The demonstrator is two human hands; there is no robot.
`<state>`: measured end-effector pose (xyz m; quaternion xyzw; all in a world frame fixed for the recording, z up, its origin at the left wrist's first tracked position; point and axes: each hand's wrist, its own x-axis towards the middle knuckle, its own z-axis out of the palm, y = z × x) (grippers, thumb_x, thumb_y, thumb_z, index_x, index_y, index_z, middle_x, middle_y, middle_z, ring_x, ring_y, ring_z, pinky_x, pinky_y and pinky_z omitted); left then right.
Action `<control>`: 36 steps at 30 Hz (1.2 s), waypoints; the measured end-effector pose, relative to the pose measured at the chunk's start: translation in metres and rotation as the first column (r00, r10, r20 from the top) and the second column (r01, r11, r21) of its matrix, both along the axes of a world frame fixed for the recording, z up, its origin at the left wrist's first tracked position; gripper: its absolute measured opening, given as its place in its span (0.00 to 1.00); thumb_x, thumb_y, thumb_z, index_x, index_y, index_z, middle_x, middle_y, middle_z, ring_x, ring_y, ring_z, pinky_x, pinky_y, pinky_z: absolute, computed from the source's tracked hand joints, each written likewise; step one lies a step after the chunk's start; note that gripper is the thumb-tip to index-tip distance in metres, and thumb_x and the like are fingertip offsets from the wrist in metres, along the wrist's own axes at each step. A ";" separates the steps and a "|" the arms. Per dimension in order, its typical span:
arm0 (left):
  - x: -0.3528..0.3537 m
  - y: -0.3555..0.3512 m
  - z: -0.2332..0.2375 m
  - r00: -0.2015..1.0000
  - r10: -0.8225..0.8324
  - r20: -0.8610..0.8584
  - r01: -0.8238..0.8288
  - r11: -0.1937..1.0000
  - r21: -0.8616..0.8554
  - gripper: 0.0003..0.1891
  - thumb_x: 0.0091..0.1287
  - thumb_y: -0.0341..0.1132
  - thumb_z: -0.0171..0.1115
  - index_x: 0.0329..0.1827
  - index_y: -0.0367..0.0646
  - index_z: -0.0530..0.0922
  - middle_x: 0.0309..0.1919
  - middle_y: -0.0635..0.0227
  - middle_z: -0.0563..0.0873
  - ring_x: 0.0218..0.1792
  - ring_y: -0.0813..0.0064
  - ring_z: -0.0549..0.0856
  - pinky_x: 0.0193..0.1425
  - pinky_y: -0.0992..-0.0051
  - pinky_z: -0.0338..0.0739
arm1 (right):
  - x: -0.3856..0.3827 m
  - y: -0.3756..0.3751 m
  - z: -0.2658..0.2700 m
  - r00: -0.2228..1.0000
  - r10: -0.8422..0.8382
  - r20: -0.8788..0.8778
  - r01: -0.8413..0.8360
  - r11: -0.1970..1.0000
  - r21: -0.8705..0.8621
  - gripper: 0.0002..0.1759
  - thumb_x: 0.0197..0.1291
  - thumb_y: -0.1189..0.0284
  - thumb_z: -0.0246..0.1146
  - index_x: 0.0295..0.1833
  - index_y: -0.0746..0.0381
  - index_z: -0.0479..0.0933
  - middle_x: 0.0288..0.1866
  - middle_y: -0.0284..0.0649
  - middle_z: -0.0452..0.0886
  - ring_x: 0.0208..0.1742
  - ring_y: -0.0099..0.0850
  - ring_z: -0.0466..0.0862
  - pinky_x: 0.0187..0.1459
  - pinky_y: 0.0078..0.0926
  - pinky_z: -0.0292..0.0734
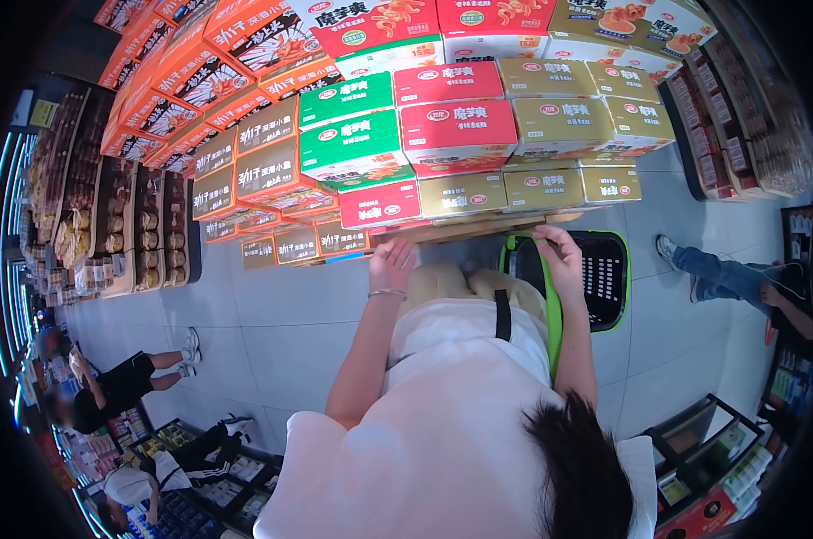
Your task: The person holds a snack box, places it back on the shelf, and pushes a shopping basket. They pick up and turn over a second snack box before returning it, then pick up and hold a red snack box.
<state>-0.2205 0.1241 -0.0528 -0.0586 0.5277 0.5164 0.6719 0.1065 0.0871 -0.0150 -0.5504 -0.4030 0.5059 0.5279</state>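
Observation:
My left hand point(393, 262) is held out in front of the lower boxes, palm turned up and fingers loosely extended, with nothing in it. A thin bracelet point(387, 292) circles that wrist. My right hand point(561, 253) is raised beside a black and green shopping basket point(609, 278), fingers loosely bent and nothing visible between them. The basket's green handle point(554, 328) runs along my right forearm, which partly covers it. Closest to my left hand are a red snack box point(381, 207) and a brown box point(342, 237) at the bottom of the stacked display.
Green boxes point(355, 144), red boxes point(457, 135), gold boxes point(561, 126) and orange boxes point(159, 99) fill the display ahead. Shelves point(150, 225) stand left, with more racks point(725, 135) right. One person point(716, 277) stands right; two people point(119, 388) are at left. Tiled floor point(272, 314) surrounds me.

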 end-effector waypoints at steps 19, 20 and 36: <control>-0.040 0.021 0.093 0.535 0.624 -0.570 -0.007 0.677 0.736 0.11 0.72 0.24 0.54 0.55 0.38 0.70 0.39 0.70 0.77 0.41 0.81 0.77 0.51 0.76 0.75 | -0.001 0.004 -0.006 0.997 0.032 0.071 -0.031 0.999 -0.012 0.13 0.66 0.83 0.59 0.55 0.66 0.78 0.50 0.36 0.83 0.52 0.21 0.79 0.57 0.19 0.71; -0.041 0.023 0.100 0.515 0.641 -0.568 0.004 0.662 0.750 0.11 0.72 0.23 0.54 0.55 0.38 0.70 0.41 0.69 0.77 0.43 0.81 0.77 0.53 0.76 0.74 | 0.000 0.005 -0.007 0.996 0.031 0.080 -0.031 1.000 0.000 0.13 0.66 0.83 0.59 0.55 0.66 0.78 0.50 0.36 0.83 0.53 0.21 0.79 0.57 0.19 0.71; -0.072 0.166 0.289 -0.363 0.757 -0.544 0.740 0.589 0.325 0.12 0.68 0.30 0.62 0.53 0.39 0.77 0.54 0.58 0.82 0.54 0.57 0.80 0.62 0.62 0.71 | 0.000 0.003 -0.013 1.000 0.011 0.008 -0.011 1.000 -0.014 0.13 0.64 0.84 0.60 0.54 0.65 0.79 0.47 0.33 0.83 0.50 0.19 0.79 0.53 0.17 0.71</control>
